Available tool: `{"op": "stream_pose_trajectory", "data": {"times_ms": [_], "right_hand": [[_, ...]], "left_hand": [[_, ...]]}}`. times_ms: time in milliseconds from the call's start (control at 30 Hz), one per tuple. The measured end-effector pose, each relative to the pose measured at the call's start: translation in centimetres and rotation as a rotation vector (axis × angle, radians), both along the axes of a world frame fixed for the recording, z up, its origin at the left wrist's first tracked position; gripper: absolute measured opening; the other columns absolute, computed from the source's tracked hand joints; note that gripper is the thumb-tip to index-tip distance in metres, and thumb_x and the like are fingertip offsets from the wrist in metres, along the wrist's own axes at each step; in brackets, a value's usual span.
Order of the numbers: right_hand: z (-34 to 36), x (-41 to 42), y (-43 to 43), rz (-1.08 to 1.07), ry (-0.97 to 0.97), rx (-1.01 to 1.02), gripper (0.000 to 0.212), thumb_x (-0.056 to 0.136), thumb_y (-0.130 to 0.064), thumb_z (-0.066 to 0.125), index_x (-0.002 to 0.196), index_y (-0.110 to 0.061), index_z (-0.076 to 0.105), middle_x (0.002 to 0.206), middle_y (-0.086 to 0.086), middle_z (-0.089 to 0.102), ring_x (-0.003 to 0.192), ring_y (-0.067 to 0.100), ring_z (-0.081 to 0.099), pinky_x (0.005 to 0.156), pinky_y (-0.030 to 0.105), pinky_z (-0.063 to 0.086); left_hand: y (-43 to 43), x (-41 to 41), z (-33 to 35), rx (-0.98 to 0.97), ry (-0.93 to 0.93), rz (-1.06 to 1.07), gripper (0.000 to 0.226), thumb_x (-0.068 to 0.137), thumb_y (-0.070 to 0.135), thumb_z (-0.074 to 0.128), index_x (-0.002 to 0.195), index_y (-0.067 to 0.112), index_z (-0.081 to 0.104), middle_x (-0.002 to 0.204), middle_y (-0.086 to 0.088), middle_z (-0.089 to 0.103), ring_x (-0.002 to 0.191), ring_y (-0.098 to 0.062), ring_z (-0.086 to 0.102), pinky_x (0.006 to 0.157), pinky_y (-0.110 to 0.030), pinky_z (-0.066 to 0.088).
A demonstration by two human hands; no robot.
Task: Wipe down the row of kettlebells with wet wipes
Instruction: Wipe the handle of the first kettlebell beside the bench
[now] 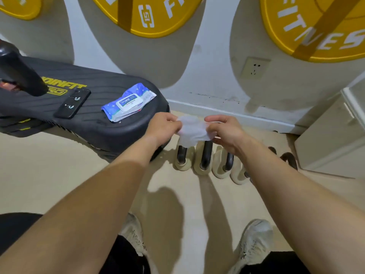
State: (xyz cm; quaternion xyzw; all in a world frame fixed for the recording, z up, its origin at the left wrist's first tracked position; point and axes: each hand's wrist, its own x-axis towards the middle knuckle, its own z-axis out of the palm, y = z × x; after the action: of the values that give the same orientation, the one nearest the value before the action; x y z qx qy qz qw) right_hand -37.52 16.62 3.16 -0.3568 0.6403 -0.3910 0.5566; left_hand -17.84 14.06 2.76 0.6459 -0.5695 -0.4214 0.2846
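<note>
One wet wipe (193, 131), left hand (164, 127) and right hand (227, 133) each in tight grip on it, over four pale kettlebells (203, 167).

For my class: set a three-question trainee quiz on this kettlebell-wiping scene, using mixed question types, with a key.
1. True or false: the wipes pack lies on the floor.
2. What holds the wipe? A left hand only; B right hand only; C both hands.
3. Name the dark flat thing beside the wipes pack on the bench.
Key: 1 false, it lies on the bench; 2 C; 3 a phone.
</note>
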Motion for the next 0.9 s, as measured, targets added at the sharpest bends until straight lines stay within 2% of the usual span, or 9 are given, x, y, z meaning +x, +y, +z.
{"op": "stream_pose_trajectory", "data": {"times_ms": [133,300,400,467,533,633,700,833,900], "right_hand": [[-5.6,1.2,-2.8,0.103,0.239,0.044,0.030,0.080,0.008,0.055,0.097,-0.011,0.070,0.089,0.010,0.068,0.075,0.026,0.064,0.075,0.037,0.057],[-10.9,2.7,-6.9,0.231,0.534,0.031,0.030,0.085,0.004,0.051,0.102,-0.012,0.069,0.099,0.007,0.068,0.091,0.023,0.063,0.062,0.019,0.045],[-12.1,3.4,-7.9,0.280,0.776,-0.099,0.036,0.086,0.004,0.050,0.117,-0.008,0.064,0.123,0.014,0.060,0.112,0.031,0.056,0.085,0.030,0.050],[-12.5,4.3,-7.5,0.269,0.883,-0.243,0.040,0.086,0.001,0.051,0.123,-0.009,0.062,0.128,0.015,0.055,0.116,0.034,0.051,0.099,0.043,0.047],[-13.3,5.2,-6.9,0.205,0.865,-0.304,0.031,0.087,-0.003,0.051,0.116,-0.010,0.063,0.114,0.013,0.062,0.105,0.034,0.058,0.098,0.049,0.047],[-14.1,6.6,-5.7,0.152,0.617,-0.036,0.014,0.099,-0.014,0.047,0.104,-0.011,0.059,0.094,0.007,0.068,0.093,0.028,0.067,0.091,0.044,0.053],[-14.6,7.4,-4.9,0.072,0.395,0.081,0.010,0.104,-0.024,0.047,0.102,-0.018,0.054,0.092,0.002,0.067,0.087,0.022,0.068,0.079,0.036,0.056],[-15.5,8.4,-5.4,-0.011,0.371,0.048,0.020,0.106,-0.025,0.042,0.094,-0.019,0.058,0.082,-0.004,0.062,0.070,0.009,0.059,0.057,0.023,0.044],[-15.5,8.5,-6.9,-0.076,0.328,0.082,0.033,0.107,-0.024,0.039,0.080,-0.017,0.056,0.072,0.000,0.060,0.063,0.015,0.058,0.057,0.028,0.046]], "left_hand": [[-2.4,0.1,-5.7,-0.011,-0.127,0.007,0.013,0.082,0.022,0.060,0.085,0.014,0.070,0.083,0.002,0.072,0.079,-0.020,0.062,0.074,-0.030,0.050],[-5.4,0.5,-11.2,0.037,-0.144,0.028,0.016,0.088,0.029,0.065,0.101,0.021,0.069,0.078,0.010,0.061,0.087,-0.018,0.061,0.078,-0.029,0.050],[-6.8,0.4,-13.5,0.094,-0.080,0.079,0.034,0.086,0.025,0.069,0.120,0.018,0.064,0.094,0.004,0.064,0.097,-0.020,0.062,0.088,-0.032,0.053],[-6.9,0.2,-14.5,0.006,-0.149,0.105,0.041,0.085,0.027,0.071,0.124,0.019,0.061,0.109,0.001,0.064,0.100,-0.020,0.062,0.091,-0.035,0.052],[-6.2,-0.4,-15.5,-0.022,-0.119,0.132,0.030,0.087,0.029,0.068,0.116,0.021,0.065,0.109,0.002,0.067,0.096,-0.016,0.064,0.090,-0.036,0.054],[-4.6,-1.6,-16.6,0.101,0.097,0.173,0.018,0.093,0.029,0.064,0.105,0.018,0.070,0.097,0.002,0.074,0.093,-0.016,0.070,0.090,-0.043,0.057],[-4.2,-1.9,-17.5,0.133,0.156,0.207,0.018,0.094,0.027,0.065,0.105,0.016,0.074,0.095,0.001,0.076,0.092,-0.015,0.071,0.092,-0.042,0.057],[-5.3,-2.2,-17.8,0.113,0.209,0.201,0.017,0.094,0.022,0.065,0.101,0.014,0.078,0.095,-0.002,0.078,0.093,-0.019,0.072,0.093,-0.042,0.057],[-6.4,-2.7,-17.1,0.118,0.222,0.175,0.013,0.094,0.018,0.065,0.094,0.018,0.078,0.096,-0.002,0.076,0.092,-0.013,0.069,0.095,-0.038,0.056]]}}
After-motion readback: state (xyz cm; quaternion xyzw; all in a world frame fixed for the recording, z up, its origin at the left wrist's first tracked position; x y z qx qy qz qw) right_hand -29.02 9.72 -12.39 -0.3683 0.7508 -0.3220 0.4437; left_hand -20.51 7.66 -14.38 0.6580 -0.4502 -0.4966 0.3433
